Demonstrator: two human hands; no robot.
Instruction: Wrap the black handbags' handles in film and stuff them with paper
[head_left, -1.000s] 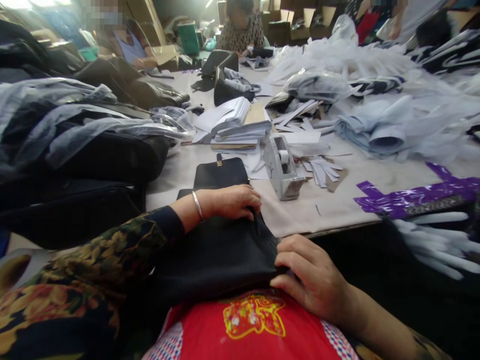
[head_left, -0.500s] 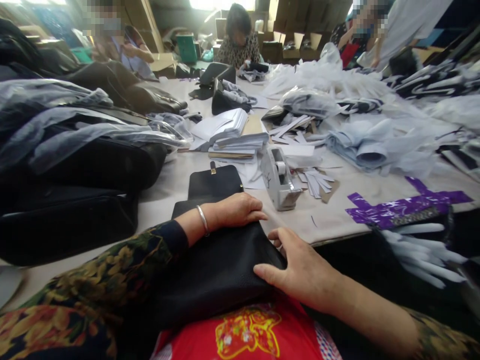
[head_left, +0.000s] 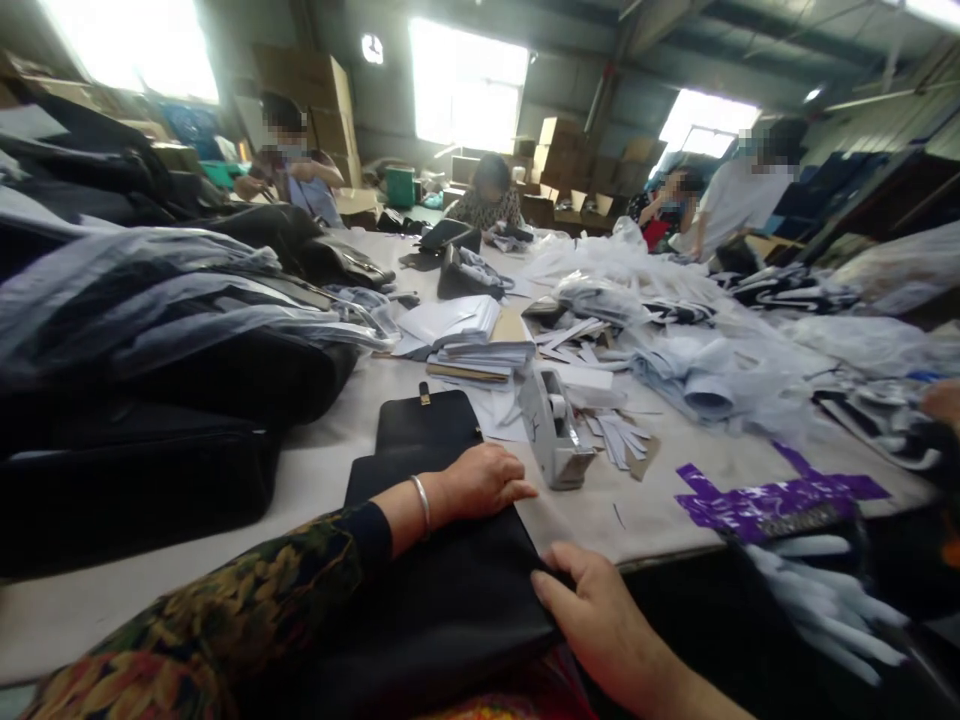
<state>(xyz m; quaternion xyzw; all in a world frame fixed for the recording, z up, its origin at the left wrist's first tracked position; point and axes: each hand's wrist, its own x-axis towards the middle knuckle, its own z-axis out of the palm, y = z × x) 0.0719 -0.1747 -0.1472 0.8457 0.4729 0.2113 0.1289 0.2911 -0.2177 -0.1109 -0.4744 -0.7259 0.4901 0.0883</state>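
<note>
A black bag (head_left: 442, 590) lies over the table's front edge and toward my lap, its flap (head_left: 427, 425) with a small gold clasp spread out on the far side. Across the bag's upper part reaches my left hand (head_left: 484, 480), fingers curled closed over its edge; a silver bangle circles the wrist. My right hand (head_left: 600, 610) pinches the bag's right side, thumb on top; the other fingertips are partly hidden. Just beyond my left hand stands a grey tape dispenser (head_left: 553, 430).
Black bags with plastic wrap (head_left: 172, 310) are heaped on the left. Stacked papers (head_left: 472, 345), paper strips (head_left: 619, 440) and clear plastic (head_left: 712, 370) cover the middle and right. Purple tape (head_left: 780, 500) marks the table edge, above white gloves (head_left: 832, 600). Several people sit or stand beyond.
The view has tilted upward, so the table things sit lower and more of the room shows. My right thumb has drawn back toward the bag's right edge. My left hand stays on the bag.
</note>
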